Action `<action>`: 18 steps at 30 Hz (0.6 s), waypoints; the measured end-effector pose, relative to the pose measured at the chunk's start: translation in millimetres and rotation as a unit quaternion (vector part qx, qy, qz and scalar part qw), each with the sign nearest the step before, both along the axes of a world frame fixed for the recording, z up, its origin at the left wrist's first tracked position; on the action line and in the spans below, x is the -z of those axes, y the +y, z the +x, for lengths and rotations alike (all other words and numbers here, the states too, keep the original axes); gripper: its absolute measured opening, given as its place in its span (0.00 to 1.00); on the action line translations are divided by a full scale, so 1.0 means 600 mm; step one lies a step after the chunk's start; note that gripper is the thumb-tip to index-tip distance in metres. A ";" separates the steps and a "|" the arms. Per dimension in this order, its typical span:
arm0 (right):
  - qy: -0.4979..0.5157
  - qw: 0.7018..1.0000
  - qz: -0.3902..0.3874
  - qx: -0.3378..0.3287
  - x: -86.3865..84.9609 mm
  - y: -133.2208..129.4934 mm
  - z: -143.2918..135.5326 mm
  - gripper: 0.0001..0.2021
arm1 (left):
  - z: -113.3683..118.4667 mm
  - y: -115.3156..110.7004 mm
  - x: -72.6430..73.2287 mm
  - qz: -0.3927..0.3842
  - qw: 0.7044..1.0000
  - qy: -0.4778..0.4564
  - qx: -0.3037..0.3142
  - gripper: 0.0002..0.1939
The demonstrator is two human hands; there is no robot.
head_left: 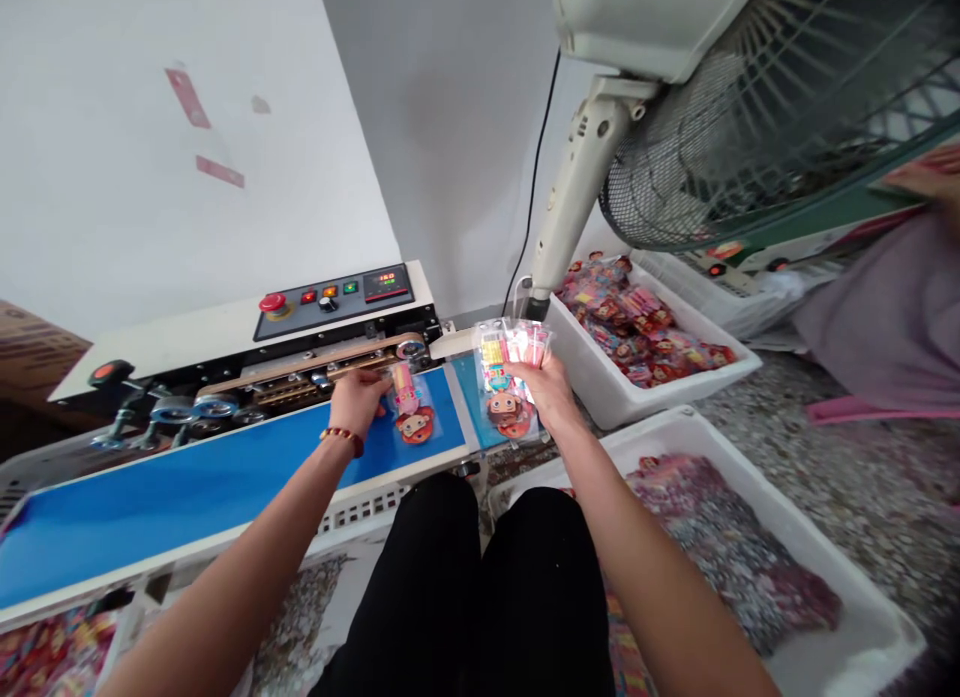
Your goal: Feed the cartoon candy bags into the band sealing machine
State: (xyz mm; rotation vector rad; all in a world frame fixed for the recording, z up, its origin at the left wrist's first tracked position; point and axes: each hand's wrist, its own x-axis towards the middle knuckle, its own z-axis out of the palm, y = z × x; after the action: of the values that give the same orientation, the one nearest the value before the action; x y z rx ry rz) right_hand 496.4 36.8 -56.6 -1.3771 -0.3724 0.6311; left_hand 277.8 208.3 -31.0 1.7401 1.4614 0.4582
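Note:
My left hand point(356, 407), with a beaded bracelet at the wrist, is closed on the left edge of a clear plastic packet point(414, 422). This packet lies over the blue conveyor belt point(285, 452) of a band sealing machine point(180, 337), its top close to the sealing band. Inside it show pink and yellow sticks and a brown cartoon head. In my right hand point(551, 389) are several similar packets point(504, 409), overlapping, gripped with the thumb on top. They are above the lighter blue plate point(466, 382) at the belt's right end.
White bins hold many packets at the right point(727, 382) and lower right point(885, 617). A large fan point(750, 147) on a pole point(581, 177) stands close on the right. Another person's sleeve point(885, 307) shows at the far right. The control panel point(337, 299) has a red stop button.

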 end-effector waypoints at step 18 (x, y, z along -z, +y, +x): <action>-0.085 0.992 -0.075 -0.050 -0.031 -0.011 -0.004 0.18 | 0.149 -0.095 0.004 -0.103 0.981 -0.146 0.071 0.12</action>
State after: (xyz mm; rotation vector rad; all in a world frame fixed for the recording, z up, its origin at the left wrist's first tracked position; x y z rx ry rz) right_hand 493.9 30.2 -38.1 -1.5693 -0.5427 0.6351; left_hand 366.9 151.2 -33.3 1.5292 1.1268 0.4476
